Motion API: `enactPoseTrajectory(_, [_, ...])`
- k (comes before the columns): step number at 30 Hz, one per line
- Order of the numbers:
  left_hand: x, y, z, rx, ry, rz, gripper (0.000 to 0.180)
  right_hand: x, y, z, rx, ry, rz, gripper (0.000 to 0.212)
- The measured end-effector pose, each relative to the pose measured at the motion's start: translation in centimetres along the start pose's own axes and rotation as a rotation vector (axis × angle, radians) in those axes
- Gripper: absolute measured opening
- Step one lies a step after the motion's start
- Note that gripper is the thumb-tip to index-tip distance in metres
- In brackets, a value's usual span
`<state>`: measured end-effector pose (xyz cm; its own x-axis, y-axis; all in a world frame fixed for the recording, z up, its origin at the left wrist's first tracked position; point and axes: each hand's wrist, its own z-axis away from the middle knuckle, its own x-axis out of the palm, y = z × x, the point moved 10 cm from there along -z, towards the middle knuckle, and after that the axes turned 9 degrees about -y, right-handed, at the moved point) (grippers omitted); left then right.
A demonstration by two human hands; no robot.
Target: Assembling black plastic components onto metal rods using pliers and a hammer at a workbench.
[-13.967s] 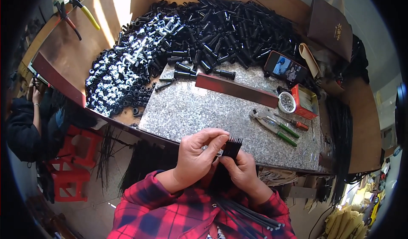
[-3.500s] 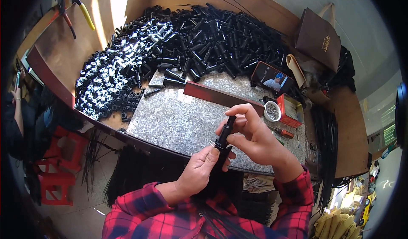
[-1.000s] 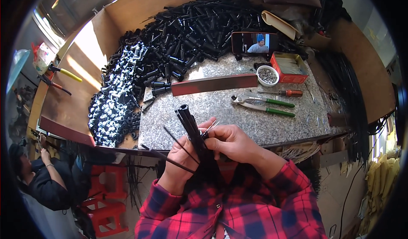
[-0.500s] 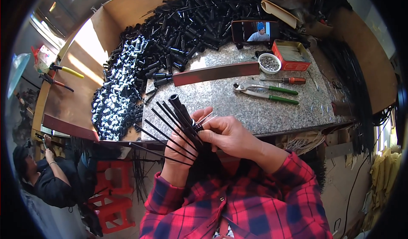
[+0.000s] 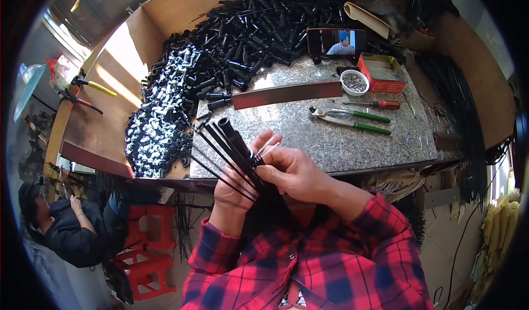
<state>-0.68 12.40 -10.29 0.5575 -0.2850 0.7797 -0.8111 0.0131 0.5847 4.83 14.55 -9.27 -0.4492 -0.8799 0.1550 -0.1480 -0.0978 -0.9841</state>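
Observation:
My left hand (image 5: 227, 201) is closed around an umbrella frame piece, a hollow black tube (image 5: 233, 139) with several thin black ribs (image 5: 217, 151) fanning out to its left. Its fingertips show behind the tube. My right hand (image 5: 297, 173) is closed too, thumb and fingers pressed at the ring-like joint beside the tube. Thin pale wire ends (image 5: 270, 145) stick up between my two hands. The tube tilts up and away to the left, above the near edge of the worktop. What lies under my right fingertips is hidden.
On the speckled worktop (image 5: 292, 125) lie green-handled pincers (image 5: 352, 118), a red-handled screwdriver (image 5: 386, 105) and a dark curved strip (image 5: 286, 94). Behind are a white bowl (image 5: 354, 82), a red box (image 5: 381, 74), a phone (image 5: 336, 43) and piled black tubes (image 5: 264, 29). Another person (image 5: 71, 227) works at left.
The ribs have drawn closer together and nearer the tube. My hands keep their hold in almost the same place, while the whole view has shifted slightly.

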Motion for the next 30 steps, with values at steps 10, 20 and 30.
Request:
enactPoseTrajectory(10, [-0.7, 8.0, 6.1, 0.516, 0.343, -0.664, 0.03, 2.9, -5.0, -1.3, -0.448, 0.192, 0.395, 0.013])
enactPoseTrajectory(20, [1.9, 11.1, 7.7, 0.389, 0.483, -0.963, 0.025, 4.9, -3.5, -2.6, -0.383, 0.103, 0.416, 0.016])
enactPoseTrajectory(30, [1.9, 11.7, 8.0, 0.375, 0.477, -1.052, 0.019, 5.2, -1.8, -2.8, -0.178, -0.005, 0.33, 0.015])
